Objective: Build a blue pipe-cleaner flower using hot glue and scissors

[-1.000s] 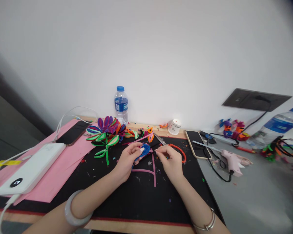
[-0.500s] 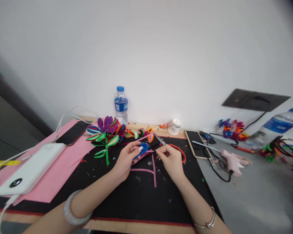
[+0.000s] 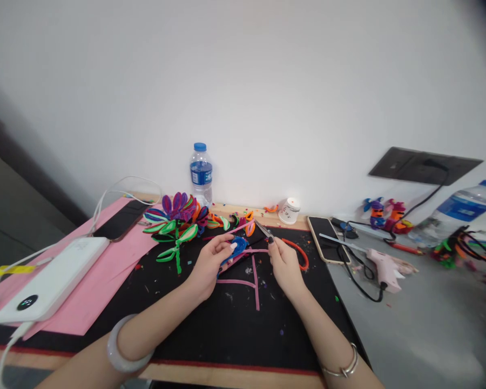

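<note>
My left hand [image 3: 210,265] is closed round a small blue coiled pipe-cleaner piece [image 3: 238,246] over the black mat [image 3: 227,329]. My right hand [image 3: 283,265] pinches a pink pipe cleaner [image 3: 256,250] that runs from the blue piece. Scissors with orange handles [image 3: 297,249] lie just behind my right hand. More pink pipe-cleaner lengths [image 3: 254,281] lie on the mat below both hands.
A pile of coloured pipe-cleaner flowers [image 3: 178,219] and a water bottle [image 3: 201,173] stand behind. A white power bank [image 3: 52,281] and a phone [image 3: 121,220] lie on pink paper at left. Another phone [image 3: 328,239], a pink glue gun [image 3: 383,265] and a second bottle [image 3: 457,208] are at right.
My right hand has shifted slightly right and up, drawing the pink pipe cleaner out from the blue piece. My left hand stays put.
</note>
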A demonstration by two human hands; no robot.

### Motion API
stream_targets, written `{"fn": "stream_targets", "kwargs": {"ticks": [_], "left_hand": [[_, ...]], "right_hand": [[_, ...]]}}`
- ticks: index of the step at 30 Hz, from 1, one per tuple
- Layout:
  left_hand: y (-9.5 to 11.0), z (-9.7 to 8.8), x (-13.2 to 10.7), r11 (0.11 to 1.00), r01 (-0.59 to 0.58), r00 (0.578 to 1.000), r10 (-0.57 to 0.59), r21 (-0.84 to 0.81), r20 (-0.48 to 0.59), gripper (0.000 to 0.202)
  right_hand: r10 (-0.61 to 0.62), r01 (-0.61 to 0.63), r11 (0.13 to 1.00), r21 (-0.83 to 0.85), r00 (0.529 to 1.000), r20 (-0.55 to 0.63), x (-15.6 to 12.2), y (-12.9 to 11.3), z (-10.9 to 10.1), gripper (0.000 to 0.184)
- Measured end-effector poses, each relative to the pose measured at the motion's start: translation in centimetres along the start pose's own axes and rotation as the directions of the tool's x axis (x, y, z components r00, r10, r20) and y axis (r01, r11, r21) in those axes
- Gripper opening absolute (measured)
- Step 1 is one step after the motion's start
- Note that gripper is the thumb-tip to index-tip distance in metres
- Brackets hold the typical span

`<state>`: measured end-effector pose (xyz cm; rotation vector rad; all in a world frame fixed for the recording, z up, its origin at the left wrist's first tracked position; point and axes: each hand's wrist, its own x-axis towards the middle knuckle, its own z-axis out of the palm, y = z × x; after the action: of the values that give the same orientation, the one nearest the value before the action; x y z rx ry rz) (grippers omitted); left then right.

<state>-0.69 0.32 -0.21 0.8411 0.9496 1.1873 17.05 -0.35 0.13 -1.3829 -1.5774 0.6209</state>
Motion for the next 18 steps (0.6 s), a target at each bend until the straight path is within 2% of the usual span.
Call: {"fn": "stream_targets", "kwargs": {"ticks": [3, 5, 8, 10, 12, 15, 18], "left_hand": [[0.0, 0.0, 0.0, 1.0, 0.01, 1.0, -0.01, 0.001, -0.005, 0.032], [0.1, 0.0, -0.1, 1.0, 0.016, 1.0, -0.016, 0.003, -0.006, 0.032], [0.0, -0.1, 0.0, 1.0, 0.014, 1.0, -0.014, 0.007, -0.001, 0.032], [0.0, -0.1, 0.0, 1.0, 0.01, 1.0, -0.01, 0.011, 0.002, 0.032], [0.0, -0.1, 0.0, 1.0, 0.008, 1.0, -0.008, 0.012, 0.005, 0.031], [0.0, -0.1, 0.0, 1.0, 0.013, 1.0, -0.013, 0.005, 0.003, 0.03], [0.1, 0.0, 0.0, 1.0, 0.02, 1.0, -0.02, -0.002, -0.003, 0.03]], "right_hand": [[0.069, -0.06, 0.984, 0.165, 0.996, -0.05, 0.4, 0.4, 0.0, 0.023], [0.145, -0.098, 0.935, 0.341, 0.983, -0.115, 0.8, 0.8, -0.2, 0.017], [0.286, -0.102, 0.747, 0.657, 0.941, -0.179, 1.7, 1.5, -0.9, 0.016], [0.367, -0.103, 0.581, 0.807, 0.919, -0.147, 2.3, 2.0, -1.8, 0.016], [0.384, -0.132, 0.479, 0.868, 0.92, -0.072, 2.9, 2.3, -2.6, 0.015], [0.336, -0.174, 0.47, 0.865, 0.942, 0.007, 3.1, 2.1, -3.4, 0.017], [0.304, -0.242, 0.54, 0.806, 0.949, 0.082, 2.7, 1.4, -3.2, 0.018]]}}
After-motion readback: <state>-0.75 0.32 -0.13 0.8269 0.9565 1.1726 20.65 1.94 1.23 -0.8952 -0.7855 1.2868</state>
